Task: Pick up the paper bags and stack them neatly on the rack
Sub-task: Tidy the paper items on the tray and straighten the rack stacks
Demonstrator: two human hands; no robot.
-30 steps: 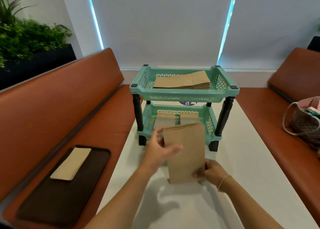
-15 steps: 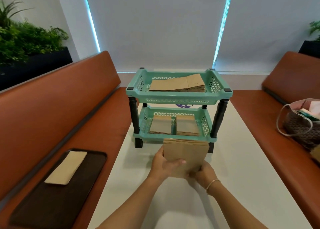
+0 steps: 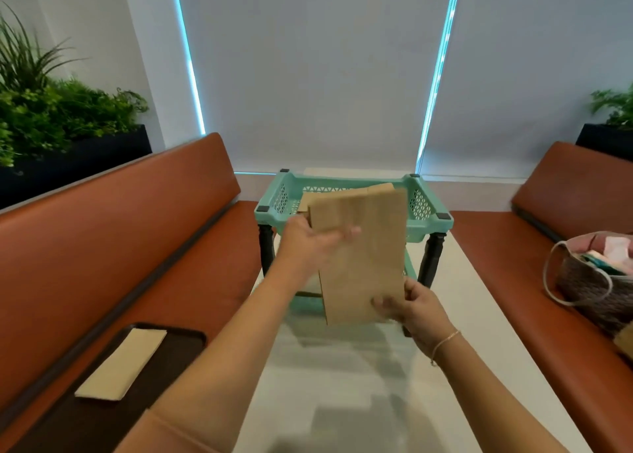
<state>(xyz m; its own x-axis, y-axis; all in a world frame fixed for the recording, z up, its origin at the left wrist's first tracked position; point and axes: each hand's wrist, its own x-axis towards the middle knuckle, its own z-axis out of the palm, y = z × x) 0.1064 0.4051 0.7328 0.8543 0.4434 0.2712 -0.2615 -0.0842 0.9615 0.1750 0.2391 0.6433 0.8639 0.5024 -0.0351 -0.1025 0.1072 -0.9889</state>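
My left hand [image 3: 313, 243]: grips the upper left edge of the paper bags [image 3: 363, 257], thumb lying across the front face, fingers curled behind
My right hand [image 3: 411, 307]: pinches the lower right corner of the same bags, thumb on the front; a thin bracelet sits on that wrist
The bags I hold: a flat brown bundle, held upright and a little tilted, in the air in front of the green rack [image 3: 428, 219]
What has changed: half a second ago I held the bundle low, down by the rack's bottom shelf; now it is raised, and its top edge reaches level with the top shelf
Top shelf: already carries a pile of brown bags [image 3: 380, 188], only a strip of which shows behind my bundle
Bottom shelf: mostly hidden by the bundle and my arms
What this means: I judge the lift is nearly done and these bags are headed for the top pile, still to be laid flat and squared up with it
Left behind: one pale bag [image 3: 121, 363] lies on the dark tray [image 3: 171, 356] on the bench to my left, not yet collected
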